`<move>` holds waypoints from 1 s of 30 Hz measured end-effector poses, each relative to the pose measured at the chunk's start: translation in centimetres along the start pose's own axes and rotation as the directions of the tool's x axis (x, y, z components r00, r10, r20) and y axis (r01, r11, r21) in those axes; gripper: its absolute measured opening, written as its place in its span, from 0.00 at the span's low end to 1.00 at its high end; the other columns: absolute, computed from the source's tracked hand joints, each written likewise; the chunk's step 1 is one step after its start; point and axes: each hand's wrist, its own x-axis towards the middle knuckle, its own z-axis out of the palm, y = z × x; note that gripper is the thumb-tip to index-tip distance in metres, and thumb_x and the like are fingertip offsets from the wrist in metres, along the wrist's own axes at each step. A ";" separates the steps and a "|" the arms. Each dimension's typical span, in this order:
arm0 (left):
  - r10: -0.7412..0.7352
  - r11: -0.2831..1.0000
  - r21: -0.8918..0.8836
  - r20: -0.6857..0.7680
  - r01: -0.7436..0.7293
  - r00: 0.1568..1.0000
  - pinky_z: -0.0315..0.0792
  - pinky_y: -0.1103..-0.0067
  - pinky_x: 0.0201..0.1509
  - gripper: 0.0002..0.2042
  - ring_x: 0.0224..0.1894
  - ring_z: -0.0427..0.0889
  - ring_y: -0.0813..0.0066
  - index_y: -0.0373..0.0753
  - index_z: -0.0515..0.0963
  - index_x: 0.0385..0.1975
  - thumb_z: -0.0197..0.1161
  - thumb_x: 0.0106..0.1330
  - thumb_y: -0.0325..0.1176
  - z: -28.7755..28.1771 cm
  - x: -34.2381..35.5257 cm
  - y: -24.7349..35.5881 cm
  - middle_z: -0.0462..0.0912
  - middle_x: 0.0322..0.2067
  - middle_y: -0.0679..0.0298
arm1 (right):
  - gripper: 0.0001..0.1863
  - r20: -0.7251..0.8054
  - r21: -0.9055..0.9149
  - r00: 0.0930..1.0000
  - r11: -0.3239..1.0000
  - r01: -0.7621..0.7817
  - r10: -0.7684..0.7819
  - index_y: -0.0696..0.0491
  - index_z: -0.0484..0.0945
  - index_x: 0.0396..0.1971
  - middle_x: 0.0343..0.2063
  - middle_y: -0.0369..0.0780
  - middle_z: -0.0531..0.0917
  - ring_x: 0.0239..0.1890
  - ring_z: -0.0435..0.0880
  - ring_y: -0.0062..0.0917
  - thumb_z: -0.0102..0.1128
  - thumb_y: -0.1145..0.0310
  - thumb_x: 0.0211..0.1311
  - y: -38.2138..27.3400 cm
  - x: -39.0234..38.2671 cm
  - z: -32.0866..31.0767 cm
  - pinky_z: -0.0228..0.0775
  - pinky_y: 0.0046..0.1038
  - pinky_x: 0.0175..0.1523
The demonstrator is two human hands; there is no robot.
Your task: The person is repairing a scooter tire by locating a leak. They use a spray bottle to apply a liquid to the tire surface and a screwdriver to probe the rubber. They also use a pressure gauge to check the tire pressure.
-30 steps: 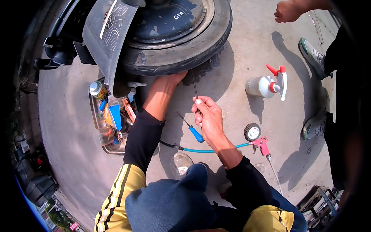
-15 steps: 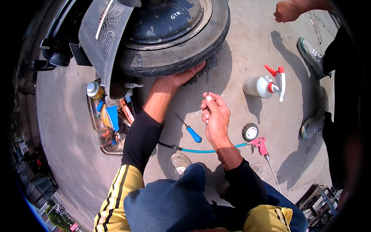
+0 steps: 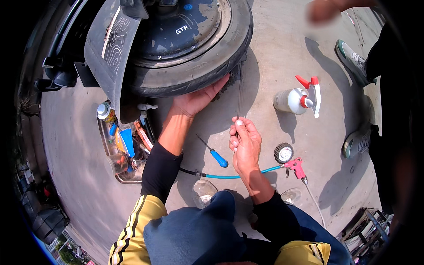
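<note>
A wheel with a black tyre (image 3: 194,81) and a worn dark hub (image 3: 181,37) hangs at the upper middle. My left hand (image 3: 196,100) is palm up beneath the tyre, its stretched fingers against the tread and partly hidden by it. My right hand (image 3: 245,140) is closed on a thin dark rod (image 3: 239,95), pinched between thumb and fingers. The rod points away from me, its far end beside the tyre's right edge; whether it touches the tyre I cannot tell. A blue-handled screwdriver (image 3: 218,157) lies on the ground between my forearms.
A tool tray (image 3: 130,180) stands left of my left forearm, below the fender (image 3: 104,66). On the right are a white spray bottle (image 3: 291,100) with a red trigger and a pink air gun (image 3: 295,167) with a gauge and teal hose. Another person's shoe (image 3: 353,62) is at far right.
My right hand has drawn a little toward me with the rod, and more of the rod shows. The wheel appears slightly lower and further left. The other person's hand is now blurred.
</note>
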 end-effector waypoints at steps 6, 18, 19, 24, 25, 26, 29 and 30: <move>0.027 1.000 0.001 0.046 -0.027 0.999 0.69 0.49 0.79 0.29 0.74 0.74 0.49 0.38 0.72 0.72 0.52 0.83 0.53 -0.6 0.2 -0.1 0.77 0.71 0.51 | 0.11 0.042 -0.048 0.999 0.999 -0.011 0.013 0.56 0.81 0.52 0.30 0.32 0.79 0.22 0.66 0.08 0.62 0.64 0.82 0.3 -0.2 0.0 0.57 0.15 0.26; 0.040 0.974 -0.217 -0.094 -0.059 0.995 0.79 0.54 0.71 0.21 0.65 0.84 0.54 0.39 0.80 0.63 0.55 0.81 0.45 -3.2 2.0 1.9 0.86 0.62 0.55 | 0.10 0.082 -0.120 0.995 0.992 -0.039 0.049 0.56 0.80 0.52 0.30 0.32 0.80 0.22 0.66 0.09 0.61 0.66 0.81 1.1 -0.4 0.1 0.57 0.16 0.26; 0.020 0.970 -0.242 -0.041 -0.029 0.999 0.79 0.55 0.71 0.20 0.65 0.84 0.55 0.39 0.80 0.63 0.55 0.81 0.45 -4.2 1.8 2.5 0.86 0.62 0.55 | 0.10 0.085 -0.124 0.995 0.991 -0.049 0.060 0.56 0.80 0.52 0.29 0.32 0.80 0.22 0.66 0.09 0.61 0.66 0.81 1.2 -0.5 0.1 0.57 0.16 0.26; 0.056 0.990 -0.131 -0.037 -0.061 0.998 0.76 0.53 0.74 0.23 0.67 0.82 0.53 0.38 0.77 0.67 0.55 0.82 0.47 -3.1 0.9 2.4 0.82 0.66 0.53 | 0.10 0.087 -0.122 0.995 0.992 -0.039 0.049 0.56 0.80 0.52 0.30 0.32 0.79 0.21 0.66 0.09 0.60 0.66 0.81 0.9 -0.8 0.0 0.57 0.16 0.26; 0.046 0.992 -0.115 -0.043 -0.051 0.998 0.75 0.52 0.75 0.24 0.69 0.80 0.51 0.38 0.75 0.69 0.55 0.82 0.48 -2.7 0.9 2.2 0.80 0.68 0.52 | 0.10 0.085 -0.117 0.995 0.993 -0.031 0.041 0.55 0.80 0.52 0.30 0.32 0.79 0.21 0.66 0.09 0.60 0.66 0.82 0.9 -0.7 -0.1 0.57 0.16 0.25; 0.019 0.996 -0.089 0.032 -0.016 0.999 0.72 0.50 0.77 0.26 0.71 0.78 0.50 0.38 0.73 0.71 0.53 0.83 0.48 -1.5 0.9 1.5 0.78 0.70 0.51 | 0.10 0.070 -0.100 0.997 0.995 -0.026 0.033 0.55 0.81 0.52 0.30 0.31 0.79 0.22 0.66 0.09 0.61 0.65 0.81 0.8 -0.6 -0.3 0.57 0.15 0.25; -0.045 0.998 -0.045 0.158 0.053 0.986 0.62 0.45 0.82 0.29 0.77 0.70 0.45 0.38 0.68 0.76 0.50 0.84 0.51 1.6 1.1 -0.1 0.71 0.75 0.49 | 0.12 0.047 -0.059 0.999 0.998 -0.014 0.016 0.55 0.81 0.52 0.30 0.31 0.79 0.22 0.66 0.08 0.62 0.62 0.81 0.8 -0.2 -0.7 0.57 0.14 0.26; -0.058 0.996 -0.066 0.141 0.068 0.988 0.59 0.44 0.83 0.30 0.78 0.67 0.44 0.38 0.66 0.77 0.49 0.84 0.52 1.9 1.5 -0.1 0.69 0.76 0.48 | 0.12 0.048 -0.053 0.999 0.999 -0.007 0.009 0.55 0.81 0.52 0.30 0.31 0.79 0.23 0.66 0.08 0.61 0.62 0.81 0.7 -0.2 -0.6 0.57 0.14 0.26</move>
